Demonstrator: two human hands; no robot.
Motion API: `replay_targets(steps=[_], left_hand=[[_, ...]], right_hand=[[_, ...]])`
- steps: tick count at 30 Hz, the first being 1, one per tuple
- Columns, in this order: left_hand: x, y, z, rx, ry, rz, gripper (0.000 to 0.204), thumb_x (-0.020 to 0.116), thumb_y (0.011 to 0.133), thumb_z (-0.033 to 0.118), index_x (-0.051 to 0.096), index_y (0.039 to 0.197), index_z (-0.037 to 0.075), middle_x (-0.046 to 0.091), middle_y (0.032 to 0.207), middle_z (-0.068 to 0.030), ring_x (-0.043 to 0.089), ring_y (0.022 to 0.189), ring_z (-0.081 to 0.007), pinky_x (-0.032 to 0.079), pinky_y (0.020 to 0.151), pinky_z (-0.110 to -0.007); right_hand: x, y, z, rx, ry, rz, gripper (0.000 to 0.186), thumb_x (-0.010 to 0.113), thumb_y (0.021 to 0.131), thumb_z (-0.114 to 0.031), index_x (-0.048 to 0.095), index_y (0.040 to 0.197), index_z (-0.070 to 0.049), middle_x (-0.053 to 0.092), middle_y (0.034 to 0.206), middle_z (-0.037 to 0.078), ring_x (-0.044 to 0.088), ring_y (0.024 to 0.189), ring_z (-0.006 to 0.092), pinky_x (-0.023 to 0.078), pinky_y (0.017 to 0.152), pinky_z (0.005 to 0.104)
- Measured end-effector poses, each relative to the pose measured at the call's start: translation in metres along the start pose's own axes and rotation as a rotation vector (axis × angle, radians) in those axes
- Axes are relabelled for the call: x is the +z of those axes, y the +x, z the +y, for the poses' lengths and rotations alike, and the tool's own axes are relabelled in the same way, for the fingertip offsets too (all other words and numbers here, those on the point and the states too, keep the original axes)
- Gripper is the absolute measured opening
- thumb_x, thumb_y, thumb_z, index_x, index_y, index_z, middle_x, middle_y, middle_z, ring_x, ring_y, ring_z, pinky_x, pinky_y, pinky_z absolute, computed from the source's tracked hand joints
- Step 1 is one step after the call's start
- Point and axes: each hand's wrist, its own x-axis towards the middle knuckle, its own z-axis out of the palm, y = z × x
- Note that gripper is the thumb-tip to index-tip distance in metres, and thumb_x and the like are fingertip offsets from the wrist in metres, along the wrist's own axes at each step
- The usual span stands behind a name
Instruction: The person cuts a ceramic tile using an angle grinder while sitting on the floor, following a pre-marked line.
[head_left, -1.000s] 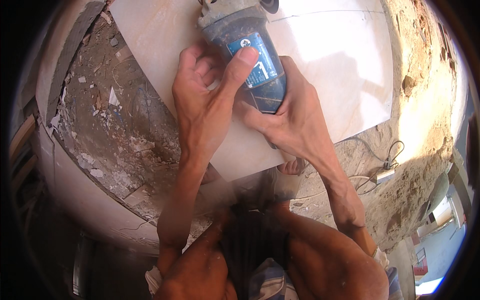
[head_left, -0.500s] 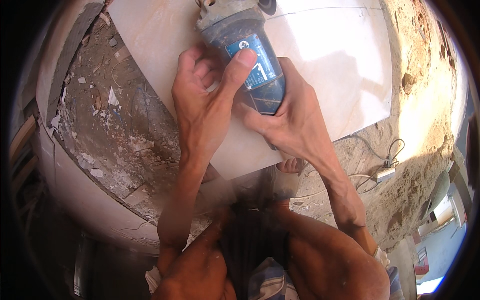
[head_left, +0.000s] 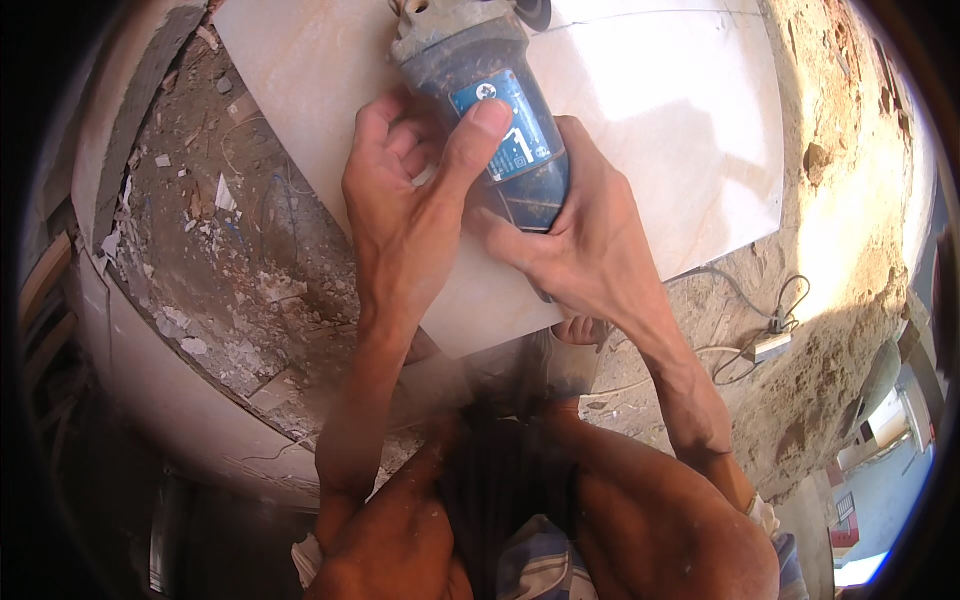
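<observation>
Fingers (head_left: 407, 137) of left hand (head_left: 405, 205) and right hand (head_left: 597, 220) clamp the power tool (head_left: 522, 112), bare tile (head_left: 680, 150) reaching rightward to its edge.

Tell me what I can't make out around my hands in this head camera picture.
Head view, cut off: the far end of the power tool, by the upper edge.
Head view, hidden: most fingers of the right hand, behind the tool.
Head view, hidden: where the grey cable runs past the right forearm, which covers it.
</observation>
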Motion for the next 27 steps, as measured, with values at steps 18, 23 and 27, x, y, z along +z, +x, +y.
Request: replay_targets(steps=[18,23,27], left_hand=[[0.004,-0.009,-0.001,-0.031,-0.027,-0.008,0.092,0.092,0.093,0.039,0.044,0.149,-0.016,0.069,0.125,-0.0226,0.072,0.111,-0.0237,0.062,0.087,-0.032],[0.004,-0.011,-0.003,-0.03,-0.023,-0.005,0.092,0.091,0.094,0.038,0.043,0.15,-0.017,0.07,0.126,-0.0232,0.072,0.112,-0.0243,0.062,0.088,-0.033],[0.004,-0.014,-0.005,-0.021,-0.023,-0.007,0.091,0.091,0.094,0.037,0.043,0.15,-0.017,0.07,0.127,-0.0235,0.072,0.113,-0.0243,0.062,0.089,-0.033]], right_hand=[[-0.003,-0.009,0.002,0.017,0.012,-0.007,0.058,0.083,0.082,-0.022,0.055,0.121,0.01,0.074,0.084,0.027,0.078,0.075,0.0356,0.062,0.068,0.042],[-0.003,-0.012,0.002,0.019,0.019,-0.001,0.06,0.084,0.082,-0.023,0.055,0.123,0.01,0.075,0.086,0.028,0.079,0.076,0.0362,0.063,0.069,0.0423],[-0.005,-0.015,0.003,0.02,0.0,-0.011,0.061,0.084,0.082,-0.023,0.055,0.124,0.01,0.075,0.087,0.028,0.079,0.077,0.0366,0.063,0.07,0.042]])
